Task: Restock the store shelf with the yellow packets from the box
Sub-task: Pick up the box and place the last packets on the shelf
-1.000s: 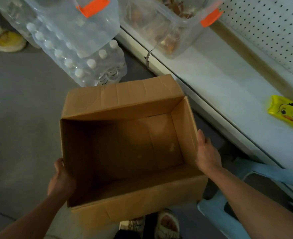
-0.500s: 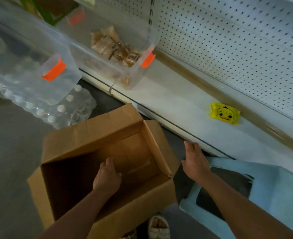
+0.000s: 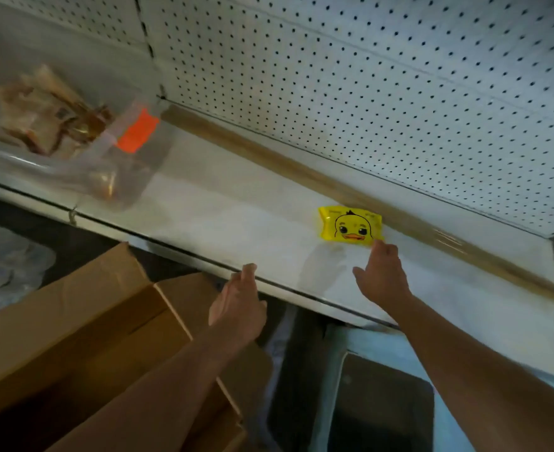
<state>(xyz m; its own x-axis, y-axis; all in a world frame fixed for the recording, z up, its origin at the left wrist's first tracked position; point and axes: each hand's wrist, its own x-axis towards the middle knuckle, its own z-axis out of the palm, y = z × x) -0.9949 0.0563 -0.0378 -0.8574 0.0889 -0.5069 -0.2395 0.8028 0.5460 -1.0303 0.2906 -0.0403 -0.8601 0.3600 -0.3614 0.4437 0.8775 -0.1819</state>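
Observation:
A yellow packet point(image 3: 350, 226) with a duck face lies on the white shelf point(image 3: 223, 220), close to the pegboard back wall. My right hand point(image 3: 381, 275) is stretched over the shelf with fingers extended, its fingertips at the packet's lower right corner. My left hand point(image 3: 238, 305) hovers with relaxed fingers near the shelf's front edge, above the right flap of the cardboard box point(image 3: 83, 327). Neither hand holds anything. The box stands on the floor at lower left; its inside is dark and mostly out of view.
A clear plastic bin point(image 3: 73, 148) with an orange latch holds brown snack packs on the shelf's left. A light blue plastic stool point(image 3: 383, 347) stands under my right arm. A wrapped pack of water bottles point(image 3: 5, 269) lies on the floor at left.
My view swung up from the box to the shelf. Both hands left the box: the right reached out to the yellow packet, the left rose to the shelf's edge.

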